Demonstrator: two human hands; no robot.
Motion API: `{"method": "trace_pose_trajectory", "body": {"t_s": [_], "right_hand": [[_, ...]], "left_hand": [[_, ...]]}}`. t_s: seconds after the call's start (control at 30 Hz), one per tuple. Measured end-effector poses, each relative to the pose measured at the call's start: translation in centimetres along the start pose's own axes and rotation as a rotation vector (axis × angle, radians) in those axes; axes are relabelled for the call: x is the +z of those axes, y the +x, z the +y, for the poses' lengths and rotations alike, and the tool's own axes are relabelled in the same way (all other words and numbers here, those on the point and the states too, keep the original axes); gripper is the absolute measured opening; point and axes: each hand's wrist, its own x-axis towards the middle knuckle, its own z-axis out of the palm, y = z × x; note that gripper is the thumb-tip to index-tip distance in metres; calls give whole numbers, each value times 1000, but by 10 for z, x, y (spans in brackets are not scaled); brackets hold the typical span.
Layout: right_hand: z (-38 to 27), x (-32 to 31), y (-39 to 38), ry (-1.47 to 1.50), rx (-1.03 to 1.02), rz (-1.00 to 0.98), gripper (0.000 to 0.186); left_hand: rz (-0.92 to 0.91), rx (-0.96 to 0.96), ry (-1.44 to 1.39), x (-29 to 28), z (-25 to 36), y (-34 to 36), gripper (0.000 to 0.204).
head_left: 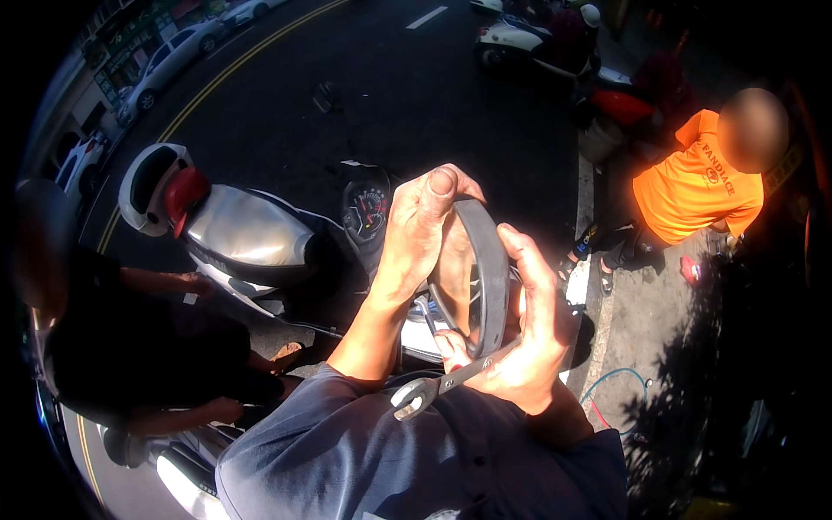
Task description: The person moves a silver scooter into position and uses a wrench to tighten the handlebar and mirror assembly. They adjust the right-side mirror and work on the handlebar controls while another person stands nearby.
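Note:
Between my two hands is a black-rimmed oval rear-view mirror [494, 277], tilted on edge, with skin reflected in its glass. My left hand [416, 225] grips its upper left side, thumb up. On the other side, my right hand [529, 347] curls round the lower rim. That same hand also holds a metal open-end wrench [433, 390], whose jaw points toward my chest. Just beyond my hands is a scooter's round instrument dial [366, 211], partly covered by my left wrist. Another mirror [328, 97] stands on the scooter's far side.
A silver-seated scooter [251, 230] with a white helmet [152, 191] and red cap stands at left. A person in dark clothes [147, 338] is beside it. At right, a person in an orange shirt [698, 186] is near the kerb. A hose [620, 373] lies on the pavement.

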Motion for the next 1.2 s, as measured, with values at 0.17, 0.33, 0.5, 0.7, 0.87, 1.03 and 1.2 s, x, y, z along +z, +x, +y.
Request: {"method": "trace_pose_trajectory", "body": {"t_s": [0.17, 0.33, 0.5, 0.7, 0.87, 1.03, 1.2], "right_hand": [[22, -15, -35, 168, 143, -77, 92], [136, -19, -174, 86, 684, -88, 25], [212, -27, -441, 244, 1628, 151, 38], [127, -64, -621, 69, 2056, 389, 35], [60, -71, -722, 174, 2162, 948, 21], [3, -71, -757, 200, 2201, 722, 25], [42, -125, -803, 64, 2223, 689, 26]], "left_hand": [[39, -27, 183, -8, -4, -12, 69], [307, -201, 486, -150, -70, -93, 47], [275, -865, -308, -154, -120, -191, 70], [134, -917, -1006, -43, -117, -187, 92], [-164, -835, -922, -75, -133, -188, 89], [-118, -812, -813, -46, -134, -189, 91], [65, -808, -1020, -32, -124, -212, 92]]}}
